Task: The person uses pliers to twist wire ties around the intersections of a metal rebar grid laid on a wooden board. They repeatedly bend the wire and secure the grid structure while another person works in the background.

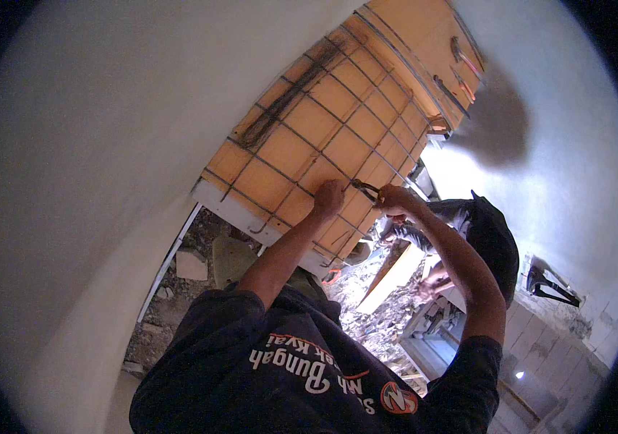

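Left hand [329, 197] closed on a bar of the rebar grid [301, 137]; right hand [393, 199] gripping pliers [367, 189], their tip at a crossing between both hands. Beyond the hands, orange formwork board [338, 94] under the grid. Below, another person's dark cap [493, 235].

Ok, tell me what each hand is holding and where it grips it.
The right hand grips pliers by the handles, jaws pointing at the rebar grid. The left hand is closed on a bar of that grid, beside the pliers' tip.
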Motion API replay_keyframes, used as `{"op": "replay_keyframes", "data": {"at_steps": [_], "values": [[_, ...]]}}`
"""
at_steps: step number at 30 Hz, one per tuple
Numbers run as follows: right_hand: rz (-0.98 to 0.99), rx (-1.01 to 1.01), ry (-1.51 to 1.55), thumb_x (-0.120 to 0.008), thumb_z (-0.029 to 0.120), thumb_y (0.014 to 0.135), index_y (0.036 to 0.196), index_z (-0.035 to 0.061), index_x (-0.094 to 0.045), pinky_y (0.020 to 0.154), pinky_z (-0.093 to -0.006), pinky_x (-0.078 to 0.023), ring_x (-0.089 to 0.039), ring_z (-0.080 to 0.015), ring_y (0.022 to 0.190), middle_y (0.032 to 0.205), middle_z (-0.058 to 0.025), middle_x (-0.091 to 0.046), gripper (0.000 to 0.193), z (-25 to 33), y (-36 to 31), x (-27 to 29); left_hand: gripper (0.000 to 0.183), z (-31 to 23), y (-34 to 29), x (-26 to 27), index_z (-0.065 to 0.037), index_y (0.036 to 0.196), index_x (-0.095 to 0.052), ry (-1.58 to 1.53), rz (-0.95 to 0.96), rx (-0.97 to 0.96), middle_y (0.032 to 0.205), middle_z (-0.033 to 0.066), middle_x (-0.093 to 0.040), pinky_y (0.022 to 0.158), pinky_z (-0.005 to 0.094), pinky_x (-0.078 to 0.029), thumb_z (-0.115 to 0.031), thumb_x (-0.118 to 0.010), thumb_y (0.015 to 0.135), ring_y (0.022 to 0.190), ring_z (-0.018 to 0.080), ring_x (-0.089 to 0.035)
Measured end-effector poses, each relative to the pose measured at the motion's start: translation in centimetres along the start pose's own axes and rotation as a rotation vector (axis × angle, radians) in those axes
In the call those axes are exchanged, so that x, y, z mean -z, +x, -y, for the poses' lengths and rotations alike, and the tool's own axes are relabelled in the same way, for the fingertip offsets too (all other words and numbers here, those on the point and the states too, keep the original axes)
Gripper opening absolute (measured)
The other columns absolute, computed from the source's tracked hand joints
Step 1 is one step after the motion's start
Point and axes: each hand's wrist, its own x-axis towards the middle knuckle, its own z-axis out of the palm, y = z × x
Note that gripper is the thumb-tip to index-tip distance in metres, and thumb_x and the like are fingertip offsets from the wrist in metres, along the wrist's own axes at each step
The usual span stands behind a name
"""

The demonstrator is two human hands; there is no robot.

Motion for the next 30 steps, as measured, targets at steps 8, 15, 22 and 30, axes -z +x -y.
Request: {"op": "replay_keyframes", "data": {"at_steps": [8, 15, 22, 30], "values": [[-0.528, 0.123, 0.25, -0.065, 0.006, 0.076, 0.102, -0.0027, -0.053, 0.067, -0.0552, -0.055, -0.069, -0.0461, 0.077, 0.08, -0.0282, -0.066, 0.029, 1.1, -1.4, -8.4, 0.01, 0.3, 0.2, -0.2, -0.001, 0.088, -0.065, -0.018, -0.024, -0.015, 0.089, 0.0219, -0.066, 0.081, 0.051, -0.051, -0.01, -0.064, 0.085, 0.09, 0.0404, -0.064], [-0.471, 0.27, -0.15, -0.068, 0.011, 0.078, 0.077, -0.0051, -0.058, 0.064, -0.0505, -0.057, -0.069, -0.0386, 0.073, 0.077, -0.0218, -0.068, 0.019, -0.5, 0.3, -7.3, 0.011, 0.8, 1.3, -1.0, -0.001, 0.092, -0.065, 0.018, 0.061, 0.004, 0.09, 0.0221, -0.066, 0.08, 0.0514, -0.051, -0.01, -0.063, 0.085, 0.092, 0.0399, -0.064], [0.275, -0.097, 0.301, -0.075, 0.027, 0.075, 0.078, -0.0008, -0.058, 0.069, -0.0471, -0.057, -0.07, -0.03, 0.08, 0.081, -0.0178, -0.068, 0.033, 1.9, -3.8, 4.6, 0.015, 1.0, 0.6, -0.5, -0.002, 0.09, -0.066, 0.065, 0.025, -0.004, 0.089, 0.0214, -0.067, 0.079, 0.0514, -0.052, -0.017, -0.062, 0.088, 0.09, 0.0396, -0.065], [-0.689, 0.136, -0.755, -0.062, 0.022, 0.089, 0.092, 0.0054, -0.069, 0.069, -0.0419, -0.058, -0.073, -0.0266, 0.086, 0.086, -0.0123, -0.07, 0.018, 4.9, -5.8, 2.1, 0.021, 0.6, -0.1, -0.9, 0.0, 0.089, -0.067, 0.034, -0.026, 0.029, 0.09, 0.0225, -0.066, 0.078, 0.0527, -0.052, -0.021, -0.063, 0.089, 0.088, 0.0404, -0.065]]}}
